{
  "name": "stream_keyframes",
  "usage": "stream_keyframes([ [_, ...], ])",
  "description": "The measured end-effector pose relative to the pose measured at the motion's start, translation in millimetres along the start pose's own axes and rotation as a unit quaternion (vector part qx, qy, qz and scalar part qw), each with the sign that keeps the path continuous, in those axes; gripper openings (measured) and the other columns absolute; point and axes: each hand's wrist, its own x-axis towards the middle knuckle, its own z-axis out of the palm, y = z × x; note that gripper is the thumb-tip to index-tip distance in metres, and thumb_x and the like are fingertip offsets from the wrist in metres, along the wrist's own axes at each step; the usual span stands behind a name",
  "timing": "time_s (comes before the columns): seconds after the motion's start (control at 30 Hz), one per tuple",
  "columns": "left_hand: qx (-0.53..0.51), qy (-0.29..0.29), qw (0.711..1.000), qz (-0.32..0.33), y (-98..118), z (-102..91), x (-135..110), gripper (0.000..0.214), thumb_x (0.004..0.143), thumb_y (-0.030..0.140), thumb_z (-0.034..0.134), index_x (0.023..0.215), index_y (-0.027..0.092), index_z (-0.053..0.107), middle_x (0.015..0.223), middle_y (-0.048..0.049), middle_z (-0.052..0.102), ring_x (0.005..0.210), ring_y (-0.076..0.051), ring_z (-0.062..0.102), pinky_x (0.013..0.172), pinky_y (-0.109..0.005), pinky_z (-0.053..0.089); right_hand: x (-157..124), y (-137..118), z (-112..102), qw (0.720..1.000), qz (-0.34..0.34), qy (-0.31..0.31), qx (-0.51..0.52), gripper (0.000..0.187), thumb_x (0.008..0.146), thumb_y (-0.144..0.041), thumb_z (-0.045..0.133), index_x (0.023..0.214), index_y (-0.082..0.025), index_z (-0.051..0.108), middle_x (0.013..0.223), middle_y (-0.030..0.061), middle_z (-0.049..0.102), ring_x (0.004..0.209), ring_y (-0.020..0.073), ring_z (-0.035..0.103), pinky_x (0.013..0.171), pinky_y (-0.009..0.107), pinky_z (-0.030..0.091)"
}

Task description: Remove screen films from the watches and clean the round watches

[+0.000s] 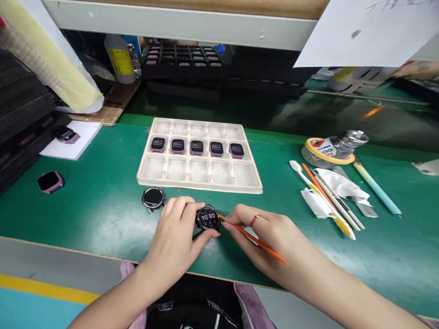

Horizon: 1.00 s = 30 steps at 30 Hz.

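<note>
Tray (200,186): five watches (196,146); left grip (180,228) pinches one round watch (208,218), right grip (265,230) one stick (252,238).

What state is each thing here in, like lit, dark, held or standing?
Held round watch: lit, in the left hand
Orange stick: held by the right hand, tip at that watch's edge
Other round watch: seems unlit, lying on the table
White tray: middle row full
Five tray watches: lit with text
Leftmost purple watch: dark
Bottle: upright
</note>
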Motion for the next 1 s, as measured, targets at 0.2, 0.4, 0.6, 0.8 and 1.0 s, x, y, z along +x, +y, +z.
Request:
stream_keyframes([
  [0.2,0.008,0.002,1.0,0.014,0,1.2,1,0.04,0.089,0.037,0.07,0.12,0.016,0.056,0.113,-0.009,0.062,0.107,-0.028,0.056,0.093,-0.046,0.049,9,0,-3,0.999,-0.013,-0.027,-0.03,0.017,0.099,-0.015,0.04,0.086,-0.022,0.05,0.067,0.0008,0.059,0.052,0.0139,0.053,0.048,0.025,0.042],
  [0.4,0.007,-0.002,1.0,0.016,0,0.7,1,0.039,0.089,0.038,0.07,0.119,0.017,0.056,0.114,-0.009,0.064,0.106,-0.028,0.058,0.092,-0.047,0.05,9,2,-7,0.999,0.004,-0.035,-0.011,0.018,0.099,-0.018,0.042,0.086,-0.023,0.053,0.07,0.003,0.063,0.054,0.0159,0.057,0.049,0.027,0.043],
  [0.6,0.007,0.0,1.0,0.02,-1,1.5,2,0.039,0.089,0.038,0.07,0.119,0.018,0.056,0.113,-0.0088,0.064,0.106,-0.028,0.059,0.092,-0.046,0.049,11,1,-7,0.999,0.023,-0.028,0.016,0.017,0.099,-0.022,0.045,0.087,-0.023,0.056,0.07,0.0027,0.065,0.056,0.0164,0.059,0.052,0.028,0.046],
  [0.8,0.007,0.002,1.0,0.024,-1,0.7,0,0.039,0.089,0.037,0.071,0.118,0.016,0.056,0.113,-0.0087,0.063,0.106,-0.027,0.057,0.092,-0.045,0.048,5,8,-6,0.998,0.045,-0.052,0.009,0.018,0.099,-0.02,0.045,0.084,-0.023,0.055,0.071,0.002,0.064,0.059,0.0163,0.059,0.053,0.027,0.046],
  [1.0,0.01,0.003,1.0,0.024,-2,1.7,3,0.038,0.087,0.037,0.073,0.115,0.017,0.056,0.111,-0.0081,0.062,0.105,-0.027,0.057,0.09,-0.044,0.048,-3,24,-4,0.988,0.116,-0.003,0.104,0.017,0.096,-0.026,0.056,0.081,-0.023,0.062,0.076,0.0009,0.072,0.065,0.0157,0.068,0.058,0.026,0.051],
])
